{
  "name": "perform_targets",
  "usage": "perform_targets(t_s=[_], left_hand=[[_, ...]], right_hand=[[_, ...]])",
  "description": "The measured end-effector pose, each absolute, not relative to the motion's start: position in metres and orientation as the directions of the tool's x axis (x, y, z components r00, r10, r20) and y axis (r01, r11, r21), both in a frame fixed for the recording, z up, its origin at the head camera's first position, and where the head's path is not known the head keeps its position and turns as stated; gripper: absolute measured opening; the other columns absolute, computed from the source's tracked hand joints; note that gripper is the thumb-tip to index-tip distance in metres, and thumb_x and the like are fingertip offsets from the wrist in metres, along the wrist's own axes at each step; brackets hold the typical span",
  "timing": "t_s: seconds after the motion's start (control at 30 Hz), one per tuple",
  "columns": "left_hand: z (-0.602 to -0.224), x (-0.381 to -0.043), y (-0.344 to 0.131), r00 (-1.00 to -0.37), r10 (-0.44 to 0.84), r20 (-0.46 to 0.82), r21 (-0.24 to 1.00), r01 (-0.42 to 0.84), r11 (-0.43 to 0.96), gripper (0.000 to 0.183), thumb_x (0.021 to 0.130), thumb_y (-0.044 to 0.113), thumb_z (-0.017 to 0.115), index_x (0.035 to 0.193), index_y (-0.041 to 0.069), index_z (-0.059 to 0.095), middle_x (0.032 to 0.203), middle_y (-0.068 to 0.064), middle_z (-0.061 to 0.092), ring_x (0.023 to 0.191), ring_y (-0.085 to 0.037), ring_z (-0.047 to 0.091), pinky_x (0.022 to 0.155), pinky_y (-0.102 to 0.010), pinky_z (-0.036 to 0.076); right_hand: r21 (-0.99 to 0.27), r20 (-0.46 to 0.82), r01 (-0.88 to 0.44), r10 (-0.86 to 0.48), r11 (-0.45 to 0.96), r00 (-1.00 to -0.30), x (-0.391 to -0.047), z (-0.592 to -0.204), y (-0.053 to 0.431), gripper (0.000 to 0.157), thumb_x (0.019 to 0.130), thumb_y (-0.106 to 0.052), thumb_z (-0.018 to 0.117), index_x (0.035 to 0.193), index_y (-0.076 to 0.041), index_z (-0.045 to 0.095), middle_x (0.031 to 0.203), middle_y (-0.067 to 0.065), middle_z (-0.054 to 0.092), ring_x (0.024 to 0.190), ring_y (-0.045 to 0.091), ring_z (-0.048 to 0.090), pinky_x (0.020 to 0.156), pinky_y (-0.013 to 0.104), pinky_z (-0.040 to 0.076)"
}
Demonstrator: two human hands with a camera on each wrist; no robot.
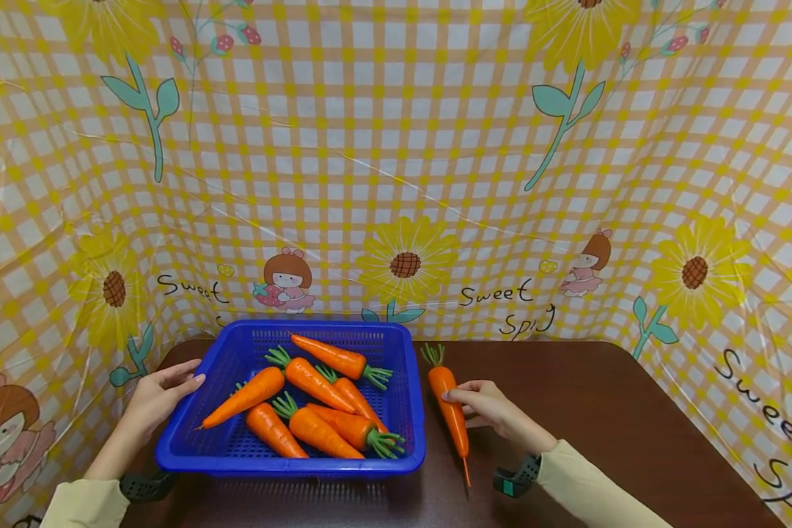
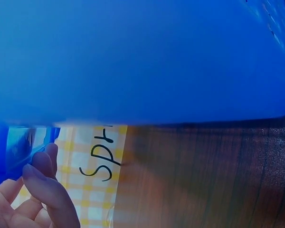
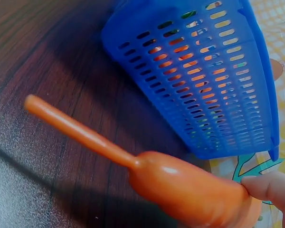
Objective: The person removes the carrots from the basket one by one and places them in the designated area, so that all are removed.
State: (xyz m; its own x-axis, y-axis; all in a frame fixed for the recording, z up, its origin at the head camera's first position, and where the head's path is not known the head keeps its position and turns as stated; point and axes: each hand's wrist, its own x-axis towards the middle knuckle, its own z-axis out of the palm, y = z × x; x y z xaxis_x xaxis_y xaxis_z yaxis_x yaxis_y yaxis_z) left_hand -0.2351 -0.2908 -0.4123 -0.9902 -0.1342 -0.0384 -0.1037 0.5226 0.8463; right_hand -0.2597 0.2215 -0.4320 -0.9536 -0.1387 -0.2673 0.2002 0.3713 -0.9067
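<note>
A blue plastic basket [image 1: 290, 465] holds several orange carrots [image 1: 313, 385] with green stem tops, lying at mixed angles. At its left side, my left hand [image 1: 155, 396] grips the rim; the left wrist view has the thumb [image 2: 50, 192] and fingers close about the blue edge. To the right of the basket, my right hand [image 1: 495, 412] pinches a single carrot [image 1: 444, 381] around its middle, stem top away from me and thin root tip towards me. In the right wrist view this carrot [image 3: 180, 185] shows its long narrow tip, over the table beside the basket's slotted wall [image 3: 190, 80].
Basket and hands are over a dark brown wooden table [image 1: 600, 411]. A yellow checked cloth [image 1: 396, 161] with sunflowers and cartoon figures hangs behind the table and along both sides. Each wrist wears a dark band, the right one [image 1: 518, 477] near the table's front.
</note>
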Motion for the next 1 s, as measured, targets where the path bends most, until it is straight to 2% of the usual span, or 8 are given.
perform_targets(t_s=[0.33, 0.6, 0.8, 1.0], left_hand=[[-0.412, -0.236, -0.292, -0.99, -0.134, -0.035, 0.844, -0.101, 0.527, 0.064, 0.093, 0.037, 0.062, 0.14, -0.003, 0.045, 0.115, -0.021, 0.062, 0.078, -0.004, 0.058, 0.067, -0.021, 0.052], [-0.416, -0.235, -0.292, -0.991, -0.126, -0.045, 0.851, -0.104, 0.514, 0.065, 0.093, 0.037, 0.062, 0.141, -0.003, 0.044, 0.117, -0.021, 0.061, 0.078, -0.003, 0.058, 0.067, -0.021, 0.053], [-0.415, -0.237, -0.292, -0.991, -0.126, -0.033, 0.852, -0.094, 0.514, 0.065, 0.093, 0.036, 0.062, 0.141, -0.003, 0.045, 0.116, -0.02, 0.062, 0.078, -0.002, 0.058, 0.067, -0.021, 0.053], [-0.414, -0.235, -0.293, -0.991, -0.127, -0.047, 0.846, -0.107, 0.522, 0.066, 0.093, 0.037, 0.061, 0.142, -0.003, 0.043, 0.121, -0.024, 0.058, 0.08, -0.004, 0.058, 0.068, -0.022, 0.052]], right_hand=[[-0.89, -0.279, 0.208, -0.125, 0.405, -0.952, -0.264, -0.436, 0.22, 0.051, 0.084, -0.029, 0.07, 0.112, 0.011, 0.056, 0.092, 0.009, 0.069, 0.081, 0.018, 0.065, 0.075, 0.044, 0.058], [-0.873, -0.274, 0.221, -0.063, 0.434, -0.96, -0.261, -0.44, 0.216, 0.043, 0.082, -0.025, 0.073, 0.105, 0.008, 0.059, 0.09, 0.013, 0.065, 0.077, 0.019, 0.062, 0.07, 0.043, 0.058], [-0.87, -0.283, 0.212, -0.098, 0.445, -0.954, -0.261, -0.438, 0.217, 0.049, 0.081, -0.029, 0.073, 0.107, 0.01, 0.058, 0.084, 0.008, 0.065, 0.072, 0.014, 0.061, 0.069, 0.039, 0.059], [-0.865, -0.272, 0.207, -0.081, 0.456, -0.959, -0.258, -0.444, 0.216, 0.04, 0.082, -0.025, 0.073, 0.102, 0.008, 0.062, 0.084, 0.009, 0.066, 0.07, 0.016, 0.062, 0.067, 0.039, 0.059]])
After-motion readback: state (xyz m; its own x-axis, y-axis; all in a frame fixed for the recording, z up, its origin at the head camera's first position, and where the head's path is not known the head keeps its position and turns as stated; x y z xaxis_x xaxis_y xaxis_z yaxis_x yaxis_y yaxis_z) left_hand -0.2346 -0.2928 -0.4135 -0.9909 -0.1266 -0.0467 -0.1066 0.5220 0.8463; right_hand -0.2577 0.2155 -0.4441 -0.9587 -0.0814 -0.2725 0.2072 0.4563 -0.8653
